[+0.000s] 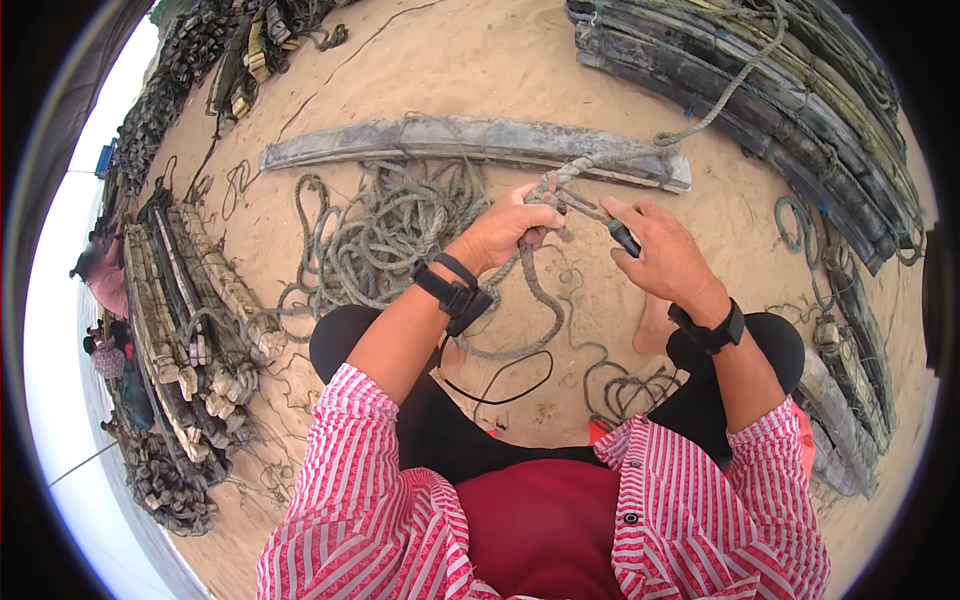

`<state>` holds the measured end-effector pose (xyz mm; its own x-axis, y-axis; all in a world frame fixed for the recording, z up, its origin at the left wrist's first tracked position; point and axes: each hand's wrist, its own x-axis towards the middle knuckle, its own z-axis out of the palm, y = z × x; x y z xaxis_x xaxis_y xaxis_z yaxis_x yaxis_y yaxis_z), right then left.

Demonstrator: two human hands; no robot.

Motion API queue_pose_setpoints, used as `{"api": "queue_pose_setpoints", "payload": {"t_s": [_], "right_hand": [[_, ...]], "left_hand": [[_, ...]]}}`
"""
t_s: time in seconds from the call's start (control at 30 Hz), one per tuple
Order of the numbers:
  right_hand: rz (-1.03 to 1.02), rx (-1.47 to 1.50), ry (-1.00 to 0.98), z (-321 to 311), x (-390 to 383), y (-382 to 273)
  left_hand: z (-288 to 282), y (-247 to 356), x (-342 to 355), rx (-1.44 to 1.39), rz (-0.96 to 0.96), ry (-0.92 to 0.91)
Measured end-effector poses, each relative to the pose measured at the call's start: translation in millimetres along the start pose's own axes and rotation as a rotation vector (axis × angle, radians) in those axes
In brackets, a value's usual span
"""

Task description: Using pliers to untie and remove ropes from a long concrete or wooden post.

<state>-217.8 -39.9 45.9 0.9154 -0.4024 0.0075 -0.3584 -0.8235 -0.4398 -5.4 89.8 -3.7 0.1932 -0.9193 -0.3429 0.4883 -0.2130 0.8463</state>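
Note:
My left hand (507,228) is closed around a thick grey-green rope (610,160) where its strands bunch together. From there the rope runs up and to the right, over a long weathered beam (430,138). A loop of it hangs below my fist. My right hand (665,250) grips a hand tool with a dark handle (624,238). Its narrow end points left toward the rope strands beside my left fingers; its exact kind is unclear. A tangled pile of rope (400,235) lies on the sand left of my left hand.
Dark stacked beams bound with rope (740,110) fill the upper right. Bundles of pale-ended slats (190,330) lie at the left, with people (108,285) beyond them. Thinner cord (630,388) lies near my feet on the sand (500,60). More beams (850,400) rest at the lower right.

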Motion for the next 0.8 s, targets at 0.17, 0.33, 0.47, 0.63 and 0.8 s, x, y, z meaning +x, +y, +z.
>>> {"api": "queue_pose_setpoints", "payload": {"t_s": [0.17,0.33,0.47,0.63,0.8], "right_hand": [[-0.009,-0.022,0.038,-2,-2,-1],[-0.01,-0.013,0.01,-3,-2,2],[-0.094,0.052,-0.061,-5,-3,10],[-0.179,0.059,-0.182,-7,-1,20],[-0.166,-0.083,-0.075,14,-9,10]], "left_hand": [[-2,1,2,0.014,0.004,-0.021],[-5,0,3,0.088,-0.018,-0.056],[-5,0,0,0.259,-0.064,-0.05],[-3,1,-4,0.428,-0.155,-0.097],[6,1,-5,0.77,-0.011,-0.097]]}}
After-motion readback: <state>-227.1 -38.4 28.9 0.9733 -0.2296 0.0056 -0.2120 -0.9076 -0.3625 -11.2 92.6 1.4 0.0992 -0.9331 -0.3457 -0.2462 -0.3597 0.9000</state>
